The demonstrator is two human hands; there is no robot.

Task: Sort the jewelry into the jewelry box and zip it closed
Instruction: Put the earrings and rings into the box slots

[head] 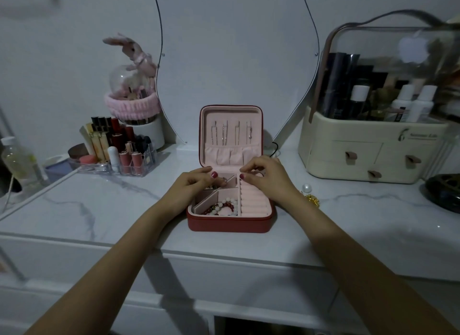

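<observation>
The jewelry box [230, 185] sits open in the middle of the table [99, 210], its lid upright with thin chains [231, 133] hanging inside, so zipping is not yet done. A beaded bracelet [222, 207] of red and white beads already lies in the near compartment, while the ring rolls [254, 197] on the right side look bare (at least the part that shows). Some pieces remain outside: a pearl [306, 187] and a small gold item [312, 200] lie on the table just right of the box. Both hands hover over the far half of the tray. The left hand [196, 185] has fingers curled into a far-left compartment, seemingly on small jewelry there; the right hand [266, 177] pinches something tiny over the ring rolls, though I cannot tell what.
</observation>
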